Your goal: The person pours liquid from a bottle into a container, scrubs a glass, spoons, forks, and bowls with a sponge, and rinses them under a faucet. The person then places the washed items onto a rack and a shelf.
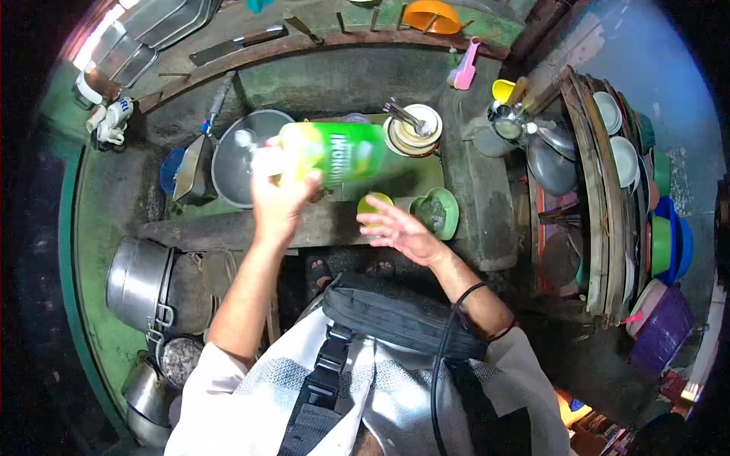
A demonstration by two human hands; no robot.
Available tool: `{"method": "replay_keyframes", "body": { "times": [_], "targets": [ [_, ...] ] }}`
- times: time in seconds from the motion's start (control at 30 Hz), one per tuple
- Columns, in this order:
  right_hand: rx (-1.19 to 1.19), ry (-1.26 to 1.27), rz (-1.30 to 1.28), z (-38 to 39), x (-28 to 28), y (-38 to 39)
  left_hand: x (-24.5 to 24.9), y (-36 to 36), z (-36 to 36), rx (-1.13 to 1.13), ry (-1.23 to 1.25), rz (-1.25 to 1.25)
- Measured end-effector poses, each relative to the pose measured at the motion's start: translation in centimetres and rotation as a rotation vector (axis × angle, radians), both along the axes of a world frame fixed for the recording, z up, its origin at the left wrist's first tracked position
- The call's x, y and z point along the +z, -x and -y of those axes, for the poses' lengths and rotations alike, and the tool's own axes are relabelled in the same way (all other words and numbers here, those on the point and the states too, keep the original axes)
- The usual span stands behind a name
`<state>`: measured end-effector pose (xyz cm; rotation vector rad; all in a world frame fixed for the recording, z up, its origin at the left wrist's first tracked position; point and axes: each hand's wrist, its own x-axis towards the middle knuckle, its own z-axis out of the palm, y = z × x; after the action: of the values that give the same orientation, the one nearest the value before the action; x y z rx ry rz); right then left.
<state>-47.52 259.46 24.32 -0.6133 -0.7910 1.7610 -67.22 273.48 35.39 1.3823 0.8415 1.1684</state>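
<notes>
My left hand (277, 209) is wrapped round a large green dish soap bottle (346, 152) with yellow fruit pictures on its label. The bottle is tipped on its side above the wash counter and blurred by motion. Its white neck end points left, over a grey basin (228, 171). Lower and to the right, my right hand (407, 234) holds nothing, its fingers spread. Close to those fingers are a small yellow-green bowl (372, 204) and a green bowl (447, 201) with something greyish in it. Behind, plates (426, 140) are stacked with spoons and forks on top.
A metal pan (194, 171) and a blue bowl (171, 173) flank the basin. Large metal pots (137, 277) stand at the left. On the right, a wooden rack (597, 205) holds plates and bowls. A knife (243, 44) hangs along the back ledge.
</notes>
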Motion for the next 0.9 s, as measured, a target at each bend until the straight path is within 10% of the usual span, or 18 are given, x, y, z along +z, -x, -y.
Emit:
{"method": "replay_keyframes", "body": {
  "times": [0.1, 0.13, 0.23, 0.33, 0.43, 0.67, 0.77, 0.9],
  "targets": [
    [-0.384, -0.049, -0.528, -0.2, 3.2, -1.7, -1.7, -8.7, 4.1, -0.388, 0.251, 0.186],
    [-0.595, 0.004, -0.585, 0.1, 3.9, -3.1, -3.1, -10.1, 4.2, -0.469, -0.061, 0.021],
    [-1.08, 0.053, -0.492, 2.5, 6.2, -8.5, -5.4, -10.8, 6.3, -0.87, 0.666, 0.16],
    [-1.263, -0.015, -0.114, 6.2, 8.3, -13.0, -8.9, -5.4, 6.4, -0.959, 0.629, -0.071],
    [-1.212, -0.23, 0.592, 9.8, 8.2, -15.1, -14.0, 2.2, 7.4, -0.6, 0.848, -0.268],
    [-1.102, -0.05, 0.671, 4.2, 2.4, -9.9, -22.6, 18.5, 14.7, -0.107, 0.974, -0.793],
    [-1.115, -0.07, 0.669, 3.6, 2.8, -10.0, -34.4, 29.1, 19.2, -0.058, 0.713, -0.848],
    [-1.058, -0.086, 0.659, 2.7, 2.5, -9.3, -38.1, 34.4, 22.9, 0.032, 1.017, -0.558]
  ]
}}
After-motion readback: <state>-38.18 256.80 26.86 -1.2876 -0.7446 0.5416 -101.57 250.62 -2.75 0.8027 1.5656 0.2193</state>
